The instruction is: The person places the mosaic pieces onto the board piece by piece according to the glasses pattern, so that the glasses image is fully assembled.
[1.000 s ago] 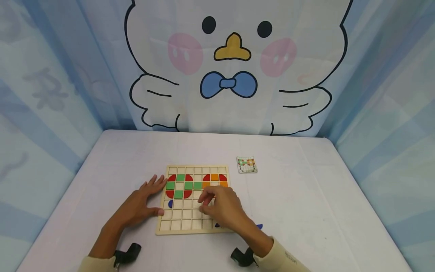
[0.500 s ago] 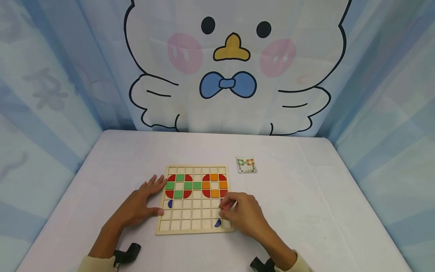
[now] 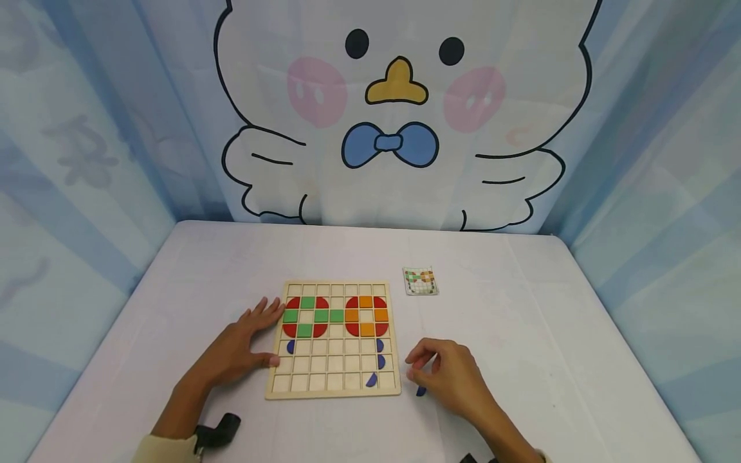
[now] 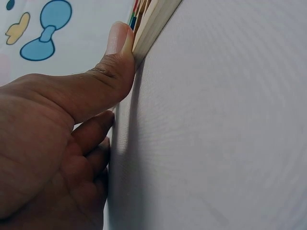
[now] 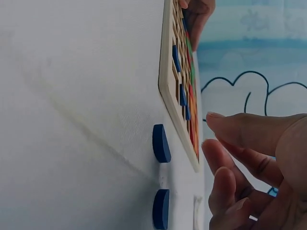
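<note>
A wooden grid board (image 3: pixel 334 393) lies on the table with red, green and orange pieces in its upper rows. Blue half-round pieces sit lower on it: one at the left (image 3: pixel 291 347), and several towards the right, including a tilted one (image 3: pixel 371 380). My left hand (image 3: pixel 246 344) rests along the board's left edge, thumb and fingertips touching it. Right of the board, my right hand (image 3: pixel 448 373) hovers with bent fingers, thumb and forefinger apart and nothing between them. Below it, the right wrist view has two loose blue half-rounds, one nearer the board (image 5: pixel 161 143) and another (image 5: pixel 161 209) farther along.
A small pattern card (image 3: pixel 420 281) lies beyond the board's upper right corner. White cloth covers the table (image 3: pixel 521 308). A printed curtain (image 3: pixel 393 193) hangs behind the table's far edge, with blue curtains at both sides.
My right hand has moved right, from above the board to off its right side. Two blue half-rounds now show in the right column. My left hand stays in place.
</note>
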Motion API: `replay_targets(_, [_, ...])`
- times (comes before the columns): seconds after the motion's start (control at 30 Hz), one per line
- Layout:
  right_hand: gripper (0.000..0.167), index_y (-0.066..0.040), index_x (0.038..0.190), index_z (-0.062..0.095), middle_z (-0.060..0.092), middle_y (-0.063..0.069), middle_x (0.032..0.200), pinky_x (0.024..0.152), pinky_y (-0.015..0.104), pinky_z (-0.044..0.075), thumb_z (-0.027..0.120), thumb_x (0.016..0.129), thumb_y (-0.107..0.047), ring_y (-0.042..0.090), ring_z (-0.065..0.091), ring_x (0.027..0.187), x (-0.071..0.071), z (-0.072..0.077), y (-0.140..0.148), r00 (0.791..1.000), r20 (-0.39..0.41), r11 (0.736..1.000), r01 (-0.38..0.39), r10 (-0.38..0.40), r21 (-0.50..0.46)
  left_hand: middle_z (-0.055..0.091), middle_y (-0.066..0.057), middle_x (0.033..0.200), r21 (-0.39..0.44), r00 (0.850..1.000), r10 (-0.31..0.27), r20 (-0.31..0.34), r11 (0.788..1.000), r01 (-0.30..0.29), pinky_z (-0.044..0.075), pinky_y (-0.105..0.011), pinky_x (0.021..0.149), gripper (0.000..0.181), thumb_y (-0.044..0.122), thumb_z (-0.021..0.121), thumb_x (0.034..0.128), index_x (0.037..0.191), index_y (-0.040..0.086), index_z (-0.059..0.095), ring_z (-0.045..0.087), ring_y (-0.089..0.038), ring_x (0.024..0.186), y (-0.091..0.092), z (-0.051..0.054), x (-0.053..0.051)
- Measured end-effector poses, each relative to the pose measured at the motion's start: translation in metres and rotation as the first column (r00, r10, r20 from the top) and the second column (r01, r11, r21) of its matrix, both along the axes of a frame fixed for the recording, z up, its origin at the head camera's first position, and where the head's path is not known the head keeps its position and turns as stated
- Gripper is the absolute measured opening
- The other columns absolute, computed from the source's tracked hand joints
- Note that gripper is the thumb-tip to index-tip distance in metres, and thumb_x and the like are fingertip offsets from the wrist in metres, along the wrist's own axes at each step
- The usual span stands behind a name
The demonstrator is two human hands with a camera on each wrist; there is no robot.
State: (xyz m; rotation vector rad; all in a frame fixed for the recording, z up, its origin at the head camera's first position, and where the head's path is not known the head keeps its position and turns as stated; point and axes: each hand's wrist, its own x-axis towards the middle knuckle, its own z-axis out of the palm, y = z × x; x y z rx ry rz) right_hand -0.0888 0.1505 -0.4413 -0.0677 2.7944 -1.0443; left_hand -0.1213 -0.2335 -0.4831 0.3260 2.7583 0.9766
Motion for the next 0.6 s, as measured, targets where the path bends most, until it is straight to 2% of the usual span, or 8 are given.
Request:
replay_targets(0.27, [0.031,-0.028,0.086,0.078,0.069,-0.012,0.082,0.057,0.024,0.041,0.096,0.073,-0.006,0.012,0.051,0.066,0.009,-0.006,0.016,0.999,0.043,0.998,-0.005,0.002,0.055,0.028,-0.012,0.175,-0.011,1.000,-0.004,-0.013,1.000,0.004,0.014,-0.075,0.128,0.108,0.047,0.090,0.0779,0.167,0.017,0.035,0.015,-0.046,0.165,-0.001,-0.002,-0.001])
replay_targets(0.47, [0.030,-0.029,0.086,0.077,0.066,-0.012,0.083,0.060,0.023,0.043,0.094,0.075,-0.006,0.012,0.053,0.072,0.011,-0.010,0.020,0.997,0.072,0.995,-0.036,0.029,0.097,0.027,-0.012,0.175,-0.014,1.000,0.000,-0.012,1.000,0.000,0.014,-0.076,0.128,0.109,0.046,0.091,0.0776,0.167,0.018,0.035,0.015,-0.047,0.164,-0.001,-0.001,-0.001])
replay_targets(0.6, [0.028,-0.030,0.081,0.076,0.064,-0.014,0.080,0.063,0.023,0.043,0.095,0.076,-0.009,0.010,0.053,0.073,0.011,-0.013,0.020,0.998,0.046,0.989,-0.051,0.045,0.138,0.028,-0.011,0.175,-0.008,1.000,0.005,-0.006,1.000,-0.005,0.014,-0.075,0.128,0.109,0.044,0.091,0.0770,0.167,0.018,0.035,0.015,-0.046,0.165,-0.001,-0.002,-0.001])
